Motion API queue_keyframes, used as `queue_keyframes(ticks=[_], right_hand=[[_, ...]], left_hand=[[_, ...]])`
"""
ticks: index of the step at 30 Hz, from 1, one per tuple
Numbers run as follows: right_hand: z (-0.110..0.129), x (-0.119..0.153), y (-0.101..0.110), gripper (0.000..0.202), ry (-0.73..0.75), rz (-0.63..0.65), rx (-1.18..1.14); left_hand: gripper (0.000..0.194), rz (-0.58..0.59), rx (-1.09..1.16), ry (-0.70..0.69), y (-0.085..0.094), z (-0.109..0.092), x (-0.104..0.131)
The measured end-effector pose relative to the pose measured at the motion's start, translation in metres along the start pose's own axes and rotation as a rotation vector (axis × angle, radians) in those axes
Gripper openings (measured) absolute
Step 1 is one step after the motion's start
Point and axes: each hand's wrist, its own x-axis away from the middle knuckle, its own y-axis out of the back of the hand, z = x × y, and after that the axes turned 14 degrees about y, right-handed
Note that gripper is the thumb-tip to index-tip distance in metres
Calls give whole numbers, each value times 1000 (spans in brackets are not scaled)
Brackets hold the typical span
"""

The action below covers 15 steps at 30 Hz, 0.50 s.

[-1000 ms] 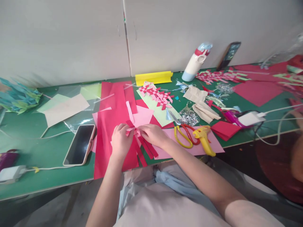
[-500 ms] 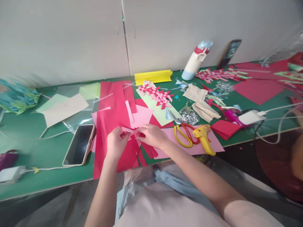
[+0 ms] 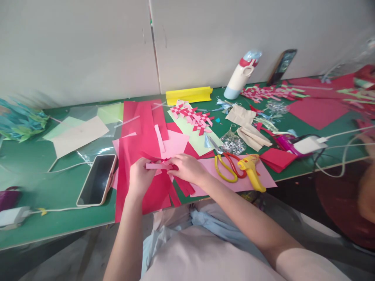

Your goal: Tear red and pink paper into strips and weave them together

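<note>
Both hands are over red paper sheets [image 3: 129, 195] at the table's front edge. My left hand [image 3: 140, 175] has its fingers closed at the left end of a pale pink paper strip [image 3: 156, 166]. My right hand [image 3: 187, 167] pinches the right end, where pink and red strips cross; its fingertips partly hide the crossing. Loose red strips [image 3: 183, 186] lie under the right hand. Behind the hands, another pink strip [image 3: 159, 138] rests on the red paper, and woven pink-and-red pieces [image 3: 193, 117] lie on a pale green sheet [image 3: 202, 139].
To the right are scissors [image 3: 225, 168], a yellow glue gun [image 3: 251, 171] and a bag of small shiny beads [image 3: 233, 142]. A phone [image 3: 97, 179] lies to the left. A bottle [image 3: 241, 76] stands at the back by the wall. White cables [image 3: 348, 132] hang over the right edge.
My left hand has shifted slightly left and down, and the pink strip between the hands now shows longer and flatter. My right hand is almost where it was.
</note>
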Motion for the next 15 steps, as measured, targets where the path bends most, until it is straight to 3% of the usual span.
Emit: queue_keyframes(ticks=[15], right_hand=[[0,0,-1,20,49,27,49]], left_hand=[[15,121,3,-74,3,2,-4]])
